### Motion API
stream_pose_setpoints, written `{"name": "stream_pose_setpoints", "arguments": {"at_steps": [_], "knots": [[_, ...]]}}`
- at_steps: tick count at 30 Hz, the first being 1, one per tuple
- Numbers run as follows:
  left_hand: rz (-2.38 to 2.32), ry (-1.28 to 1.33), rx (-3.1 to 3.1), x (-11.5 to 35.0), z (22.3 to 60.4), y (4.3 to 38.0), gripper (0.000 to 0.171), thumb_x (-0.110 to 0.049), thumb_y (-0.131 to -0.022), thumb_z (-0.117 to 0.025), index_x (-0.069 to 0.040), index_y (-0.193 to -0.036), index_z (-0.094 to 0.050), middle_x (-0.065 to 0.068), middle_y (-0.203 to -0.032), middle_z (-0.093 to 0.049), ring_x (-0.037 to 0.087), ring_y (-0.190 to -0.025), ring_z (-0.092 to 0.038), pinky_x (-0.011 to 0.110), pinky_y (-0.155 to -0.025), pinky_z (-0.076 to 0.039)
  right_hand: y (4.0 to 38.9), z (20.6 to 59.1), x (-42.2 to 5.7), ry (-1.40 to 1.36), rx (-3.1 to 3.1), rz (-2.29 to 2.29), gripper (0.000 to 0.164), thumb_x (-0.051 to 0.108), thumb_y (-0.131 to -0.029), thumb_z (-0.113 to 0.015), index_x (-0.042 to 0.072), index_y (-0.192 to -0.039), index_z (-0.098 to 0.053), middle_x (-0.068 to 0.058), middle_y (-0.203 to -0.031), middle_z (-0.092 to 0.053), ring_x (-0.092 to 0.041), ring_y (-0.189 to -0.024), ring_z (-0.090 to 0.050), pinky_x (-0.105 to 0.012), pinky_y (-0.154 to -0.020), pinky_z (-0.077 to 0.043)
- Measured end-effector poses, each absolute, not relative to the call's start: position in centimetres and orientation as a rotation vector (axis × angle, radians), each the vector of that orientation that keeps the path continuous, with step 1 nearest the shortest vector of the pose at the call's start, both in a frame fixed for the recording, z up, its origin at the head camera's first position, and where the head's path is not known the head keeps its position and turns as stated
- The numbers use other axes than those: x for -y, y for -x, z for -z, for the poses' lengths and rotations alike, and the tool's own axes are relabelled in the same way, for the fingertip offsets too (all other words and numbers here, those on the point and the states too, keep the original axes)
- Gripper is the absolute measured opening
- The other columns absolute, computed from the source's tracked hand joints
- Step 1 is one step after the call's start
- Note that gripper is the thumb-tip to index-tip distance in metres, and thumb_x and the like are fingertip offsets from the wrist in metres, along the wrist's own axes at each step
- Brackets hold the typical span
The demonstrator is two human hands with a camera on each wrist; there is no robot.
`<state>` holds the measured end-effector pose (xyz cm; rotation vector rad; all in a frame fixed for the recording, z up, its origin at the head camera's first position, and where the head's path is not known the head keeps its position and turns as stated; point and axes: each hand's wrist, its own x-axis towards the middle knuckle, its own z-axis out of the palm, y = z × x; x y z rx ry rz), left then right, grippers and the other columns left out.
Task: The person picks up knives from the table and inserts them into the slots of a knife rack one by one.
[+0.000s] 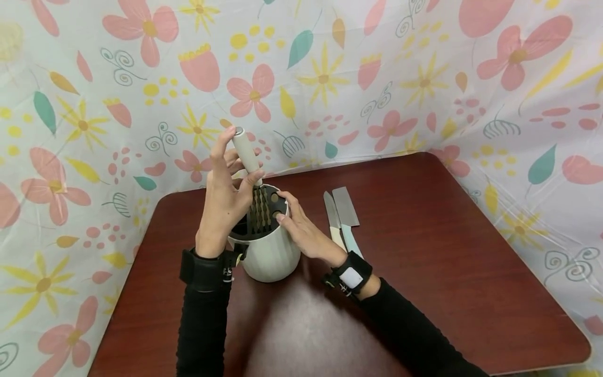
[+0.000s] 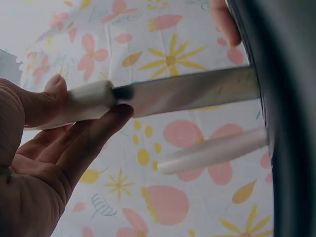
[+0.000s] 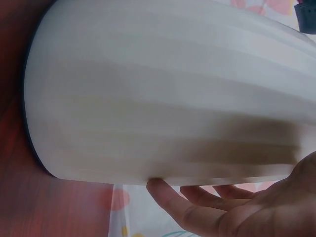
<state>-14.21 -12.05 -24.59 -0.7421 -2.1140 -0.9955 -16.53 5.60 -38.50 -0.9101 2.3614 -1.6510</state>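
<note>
My left hand (image 1: 223,191) holds the pale handle of a knife (image 1: 246,152), one finger on the handle's end and the thumb along its side. In the left wrist view its wide blade (image 2: 192,91) runs into the holder, so the tip is hidden. The knife holder (image 1: 270,256) is a white ribbed pot with a black slotted top, upright on the table. My right hand (image 1: 306,230) grips its right side near the rim, fingertips against the wall in the right wrist view. Another pale handle (image 2: 212,153) stands out of the holder beside the blade.
To the right of the holder, a narrow knife (image 1: 332,212) with a cream handle lies beside a cleaver (image 1: 346,207) with a light blue handle. The reddish-brown table (image 1: 438,262) has rounded corners. A flowered sheet (image 1: 320,99) hangs behind and at both sides.
</note>
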Motion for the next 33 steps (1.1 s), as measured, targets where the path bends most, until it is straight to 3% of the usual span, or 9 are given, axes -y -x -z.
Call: {"name": "stream_pose_setpoints", "arguments": {"at_steps": [19,26,33], "knots": [[0.994,0.743,2.218,12.6,23.3,14.8,0.083,-0.009,-0.091,-0.073,-0.023,-0.15,-0.017,0.019,-0.118,-0.068,0.031,-0.098,-0.077,0.038,-0.066,-0.061,16.6,38.6,-5.9,0.885,-2.35,1.639,0.056,0.045,-0.108,-0.032,0.032,-0.158,-0.011,-0.009,-0.167,-0.014,-0.027,-0.157,-0.019,-0.058,-0.121,-0.028],[0.982,0.773,2.264,12.6,22.3,15.5,0.082,-0.004,-0.091,-0.073,-0.019,-0.149,-0.016,0.019,-0.117,-0.064,0.033,-0.096,-0.075,0.04,-0.081,-0.061,16.6,38.7,-5.9,0.874,-2.347,1.638,0.055,0.046,-0.108,-0.032,0.034,-0.158,-0.01,-0.007,-0.167,-0.012,-0.026,-0.157,-0.017,-0.058,-0.122,-0.027],[1.044,0.783,2.316,12.8,21.4,16.4,0.087,0.001,-0.089,-0.074,-0.018,-0.149,-0.015,0.016,-0.107,-0.064,0.031,-0.092,-0.075,0.033,-0.079,-0.06,16.5,38.6,-5.9,0.88,-2.355,1.64,0.055,0.045,-0.109,-0.032,0.035,-0.158,-0.011,-0.006,-0.167,-0.012,-0.025,-0.157,-0.018,-0.058,-0.121,-0.028]]}}
